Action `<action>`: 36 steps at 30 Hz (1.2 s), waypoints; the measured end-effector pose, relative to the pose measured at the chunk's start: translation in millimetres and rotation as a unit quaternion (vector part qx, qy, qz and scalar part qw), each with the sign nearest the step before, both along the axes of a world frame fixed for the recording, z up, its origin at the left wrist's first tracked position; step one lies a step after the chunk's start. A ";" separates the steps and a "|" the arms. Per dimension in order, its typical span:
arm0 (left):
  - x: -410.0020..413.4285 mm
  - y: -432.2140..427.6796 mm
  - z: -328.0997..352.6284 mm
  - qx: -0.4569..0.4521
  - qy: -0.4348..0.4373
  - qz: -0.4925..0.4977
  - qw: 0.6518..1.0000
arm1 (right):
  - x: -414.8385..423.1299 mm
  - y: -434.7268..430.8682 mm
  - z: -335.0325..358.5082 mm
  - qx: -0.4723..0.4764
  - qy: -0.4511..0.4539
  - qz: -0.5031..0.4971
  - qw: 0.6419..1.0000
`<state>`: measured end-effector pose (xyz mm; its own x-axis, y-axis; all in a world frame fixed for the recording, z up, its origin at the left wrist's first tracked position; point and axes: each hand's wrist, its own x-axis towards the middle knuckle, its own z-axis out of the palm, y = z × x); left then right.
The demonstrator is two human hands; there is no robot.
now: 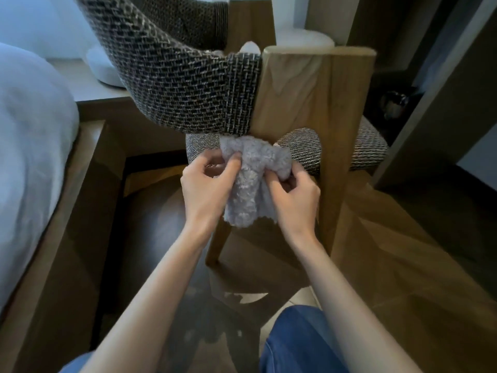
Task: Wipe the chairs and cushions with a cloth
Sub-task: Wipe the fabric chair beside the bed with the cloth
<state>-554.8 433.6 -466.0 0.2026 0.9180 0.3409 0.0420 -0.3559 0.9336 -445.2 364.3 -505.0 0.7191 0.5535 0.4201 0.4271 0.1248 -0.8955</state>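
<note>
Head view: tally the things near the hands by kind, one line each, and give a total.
Hands: 2, left hand and right hand, both pinching the cloth
Cloth: 1, the fluffy pale cloth
Chair: 1, the woven chair with wooden legs
Bed: 1, the white bed at left
Total: 5

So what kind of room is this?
Probably a bedroom, maybe in a hotel: white bedding lies on a low wooden bed frame at the left, and a woven-fabric chair with wooden legs stands beside it on a dark wood floor.
</note>
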 end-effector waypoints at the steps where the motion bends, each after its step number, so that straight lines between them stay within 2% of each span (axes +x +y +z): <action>1: 2.1 -8.5 -0.6 -0.007 -0.017 0.003 1.000 | 3.3 -8.6 5.6 0.008 -0.026 -0.013 1.000; 3: 9.6 -26.0 0.5 0.005 -0.042 -0.005 0.999 | 8.6 -29.8 12.0 0.034 -0.067 -0.041 0.996; 5: 24.4 -41.2 7.3 0.032 -0.054 -0.010 0.998 | 13.9 -50.7 18.7 0.080 -0.071 -0.070 0.992; 8: 55.9 -56.3 19.8 0.035 -0.062 0.024 0.997 | 33.3 -65.5 37.3 0.125 -0.105 -0.136 0.977; 10: 76.4 -61.5 24.0 -0.005 -0.076 0.058 0.995 | 51.3 -62.6 53.4 0.104 -0.143 -0.164 0.970; 13: 98.0 -69.0 19.9 -0.052 -0.086 0.071 0.992 | 72.4 -53.4 64.4 0.051 -0.175 -0.139 0.973; 18: 112.4 -73.7 3.7 -0.043 -0.046 -0.038 0.997 | 83.8 -58.7 43.2 0.033 -0.171 -0.062 0.983; 22: 114.2 -68.0 -14.7 -0.023 0.016 -0.058 0.998 | 95.1 -62.0 14.6 0.018 -0.145 -0.069 0.987; 30: 125.7 -76.6 -44.5 0.022 0.021 -0.018 0.999 | 110.6 -67.9 -27.8 -0.025 -0.126 -0.089 0.988; 34: 135.0 -87.1 -65.1 0.016 0.009 0.028 0.999 | 113.8 -69.7 -38.1 -0.023 -0.129 -0.094 0.987; 36: 137.7 -92.1 -82.6 -0.017 0.006 0.020 1.000 | 114.8 -71.2 -47.2 -0.025 -0.120 -0.098 0.988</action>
<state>-417.2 341.6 -548.6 0.1700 0.9362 0.3075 0.0671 -0.3223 0.9442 -330.4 293.1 -552.1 0.6978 0.4374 0.5673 0.6393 -0.0232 -0.7686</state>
